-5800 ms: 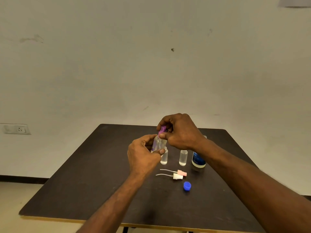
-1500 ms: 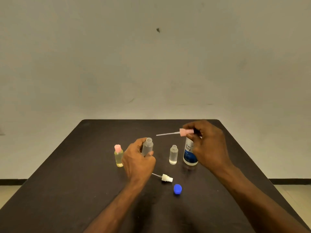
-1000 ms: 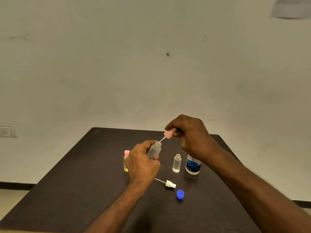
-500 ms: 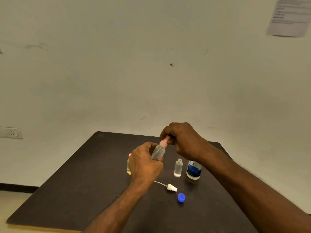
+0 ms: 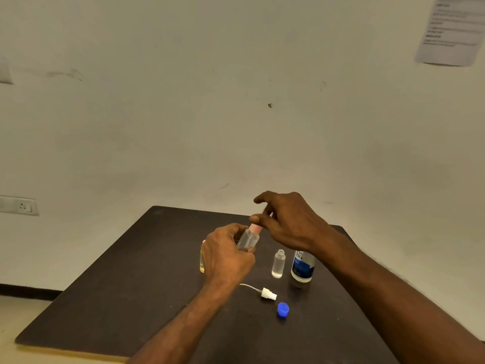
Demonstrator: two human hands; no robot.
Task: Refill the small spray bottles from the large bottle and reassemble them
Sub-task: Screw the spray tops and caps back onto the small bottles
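Observation:
My left hand (image 5: 227, 256) grips a small clear spray bottle (image 5: 248, 239), tilted above the dark table (image 5: 126, 285). A pink spray head (image 5: 255, 228) sits in its neck. My right hand (image 5: 287, 222) is at that head, thumb tip on its top and index finger raised above it. A second small clear bottle (image 5: 278, 264) stands open, with a little liquid in it. The large bottle (image 5: 302, 266) with a blue label stands beside it, partly behind my right wrist. A white spray head (image 5: 269, 294) with its tube lies on the table.
A blue cap (image 5: 283, 310) lies near the white spray head. A small yellow bottle (image 5: 201, 261) stands mostly hidden behind my left hand. The table's front edge runs low at the left. A socket (image 5: 22, 206) and a paper sheet (image 5: 450, 30) are on the wall.
My right hand brought the pink spray head over, fed its tube into the bottle held by my left hand, and seated it on the neck. The right index finger has since lifted.

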